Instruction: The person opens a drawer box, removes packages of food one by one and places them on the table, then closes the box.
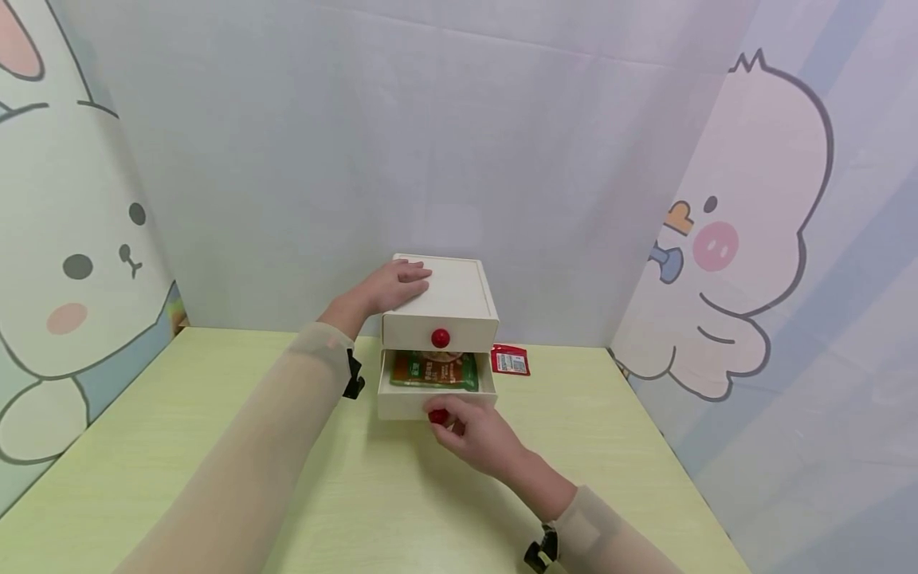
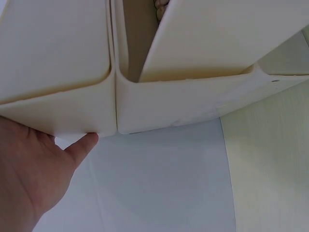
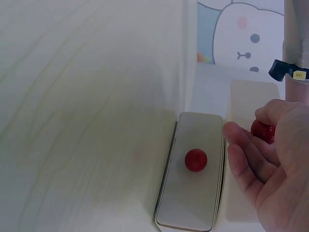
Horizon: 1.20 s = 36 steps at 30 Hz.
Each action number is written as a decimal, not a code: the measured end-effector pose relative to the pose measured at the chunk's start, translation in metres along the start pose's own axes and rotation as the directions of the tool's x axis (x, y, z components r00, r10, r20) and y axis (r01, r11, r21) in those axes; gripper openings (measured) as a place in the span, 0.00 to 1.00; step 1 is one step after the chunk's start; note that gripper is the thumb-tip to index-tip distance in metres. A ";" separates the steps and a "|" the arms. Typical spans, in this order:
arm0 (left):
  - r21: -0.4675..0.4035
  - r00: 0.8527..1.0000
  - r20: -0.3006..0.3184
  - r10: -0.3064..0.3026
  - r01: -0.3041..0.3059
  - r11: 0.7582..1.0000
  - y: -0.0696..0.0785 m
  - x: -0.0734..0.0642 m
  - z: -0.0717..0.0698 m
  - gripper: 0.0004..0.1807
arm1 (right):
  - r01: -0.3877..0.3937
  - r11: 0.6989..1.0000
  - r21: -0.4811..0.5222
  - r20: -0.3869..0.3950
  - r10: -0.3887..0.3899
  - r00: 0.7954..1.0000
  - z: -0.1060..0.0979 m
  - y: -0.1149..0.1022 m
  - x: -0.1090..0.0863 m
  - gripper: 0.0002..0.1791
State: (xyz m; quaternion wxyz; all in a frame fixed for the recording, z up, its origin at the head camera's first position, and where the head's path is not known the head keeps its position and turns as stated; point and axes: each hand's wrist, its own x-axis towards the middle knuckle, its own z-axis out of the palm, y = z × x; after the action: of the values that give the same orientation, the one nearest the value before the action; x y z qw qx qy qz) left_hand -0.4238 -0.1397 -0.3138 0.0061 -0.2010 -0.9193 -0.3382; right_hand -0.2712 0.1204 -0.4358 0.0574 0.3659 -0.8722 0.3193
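A small white drawer cabinet (image 1: 452, 287) stands on the table. My left hand (image 1: 394, 285) rests on its top near the left edge, fingers extended; in the left wrist view the thumb (image 2: 84, 146) lies against its side. The top drawer, with a red knob (image 1: 441, 339), is closed. Under it a drawer (image 1: 402, 404) is pulled out, with a green and brown food packet (image 1: 437, 371) inside. My right hand (image 1: 476, 434) pinches this drawer's red knob (image 3: 263, 130). In the right wrist view, a closed drawer (image 3: 193, 198) with another red knob (image 3: 196, 160) sits below it.
A red packet with a white label (image 1: 511, 360) lies on the table right of the cabinet. The pale yellow-green table (image 1: 344, 494) meets a plain curtain (image 1: 301, 199) behind the cabinet. Cartoon-printed curtains (image 1: 774, 239) hang on both sides.
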 end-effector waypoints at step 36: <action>0.001 1.000 -0.001 -0.007 0.007 1.000 0.006 -0.003 0.000 0.32 | 0.056 0.998 0.027 0.006 -0.056 0.998 -0.004 -0.007 -0.018 0.12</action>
State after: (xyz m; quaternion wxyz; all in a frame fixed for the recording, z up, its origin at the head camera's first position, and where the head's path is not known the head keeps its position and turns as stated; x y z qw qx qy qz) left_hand -0.4193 -0.1366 -0.3111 0.0054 -0.1974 -0.9202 -0.3380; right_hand -0.2541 0.1299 -0.4346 0.0587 0.3919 -0.8575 0.3280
